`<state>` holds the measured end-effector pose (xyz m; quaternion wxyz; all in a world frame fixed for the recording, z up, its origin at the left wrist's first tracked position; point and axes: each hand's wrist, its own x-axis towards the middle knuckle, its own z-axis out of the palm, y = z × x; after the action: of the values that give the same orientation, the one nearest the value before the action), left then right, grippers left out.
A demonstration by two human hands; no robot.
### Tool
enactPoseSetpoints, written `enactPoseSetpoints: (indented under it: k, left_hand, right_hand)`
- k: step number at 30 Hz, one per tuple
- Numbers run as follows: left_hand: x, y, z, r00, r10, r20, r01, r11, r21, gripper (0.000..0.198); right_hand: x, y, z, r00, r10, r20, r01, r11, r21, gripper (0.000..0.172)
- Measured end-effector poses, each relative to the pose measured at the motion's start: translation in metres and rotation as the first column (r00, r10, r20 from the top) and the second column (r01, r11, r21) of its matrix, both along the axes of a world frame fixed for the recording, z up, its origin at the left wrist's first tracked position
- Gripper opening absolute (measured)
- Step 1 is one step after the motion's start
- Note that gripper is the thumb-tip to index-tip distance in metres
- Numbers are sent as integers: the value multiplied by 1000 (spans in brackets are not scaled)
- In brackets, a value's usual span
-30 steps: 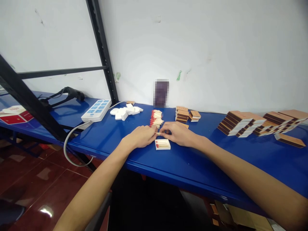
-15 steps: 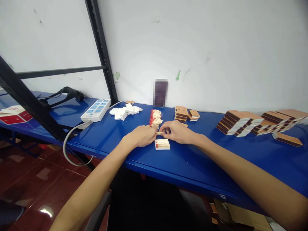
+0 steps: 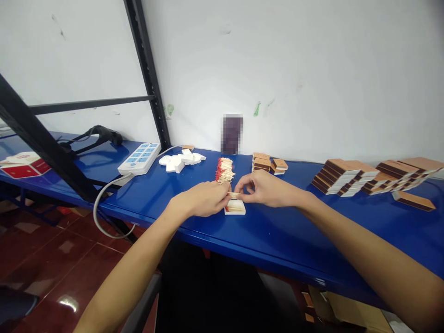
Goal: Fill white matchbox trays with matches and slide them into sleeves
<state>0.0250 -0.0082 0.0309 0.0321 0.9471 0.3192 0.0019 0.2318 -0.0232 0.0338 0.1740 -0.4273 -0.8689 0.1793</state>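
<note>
Between my two hands runs a small bunch of matches [image 3: 234, 195], pale sticks lying sideways, just above a matchbox tray [image 3: 236, 212]. My left hand [image 3: 207, 199] pinches the bunch at its left end, fingers closed. At the right end my right hand [image 3: 255, 188] grips it between thumb and fingertips. Some matches with red heads lie inside the white tray, partly covered by my left hand. Behind my hands, a pile of matches [image 3: 225, 170] rests on the table, red heads to the left. How many matches I hold is too small to tell.
Small matchboxes [image 3: 262, 163] stand stacked behind my right hand. Larger stacks of matchboxes [image 3: 342, 173] fill the right side. White plastic pieces [image 3: 180, 161] and a power strip [image 3: 140, 158] lie to the left, beside a black shelf post [image 3: 147, 64]. The blue table's front edge [image 3: 260, 259] is near me.
Both hands have come slightly nearer to me with the matches, from behind the tray to over its back edge. My left hand now covers part of the tray.
</note>
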Motion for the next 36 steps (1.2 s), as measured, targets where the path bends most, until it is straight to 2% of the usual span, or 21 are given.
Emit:
enactPoseSetpoints:
  k: [4,7,13,21,28,31,36]
  left_hand:
    - [1,-2,-4,1000,-20,-14,19,998,-57,28]
    - [-1,0,-6,999,-29,44,32,997,-74,24]
    - [-5,1,-6,978,-52,204,63,997,-49,24]
    - [-13,1,-18,926,-61,372,101,991,-89,19]
    - [-17,0,-21,907,36,420,30,988,-150,22]
    - [-18,-2,-19,909,53,414,19,986,-167,23]
    - [-16,-4,-18,912,64,405,0,988,-157,18]
  right_hand:
    - [-1,-2,-3,998,-8,57,11,999,-43,23]
    - [-3,-2,-7,997,14,80,-12,1000,-26,24]
    - [-7,-5,-10,991,50,121,-60,995,76,26]
    - [-9,-5,-16,987,62,150,-91,977,192,24]
    - [-10,-7,-14,989,116,95,-123,989,78,34]
    - [-10,-6,-13,993,101,55,-104,993,53,25]
    - [-11,-6,-13,999,22,-34,-24,997,-75,14]
